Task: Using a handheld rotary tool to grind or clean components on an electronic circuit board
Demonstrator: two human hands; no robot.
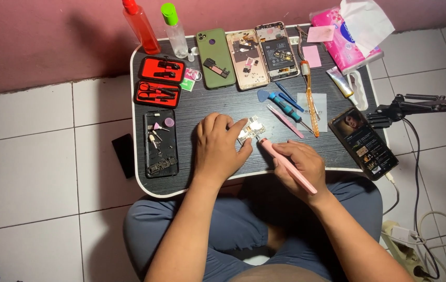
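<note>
Pink and slim, a pen-shaped tool (288, 165) sits in the right hand (301, 168), fingers wrapped around it, its tip touching a small circuit board (250, 130) at the centre of the frame. The left hand (217, 146) pinches that board against the black lap table (233, 102). Above, toward the top of the frame, lie a green phone back (215, 57) and two opened phones (262, 52). A lit phone (364, 143) rests at right.
</note>
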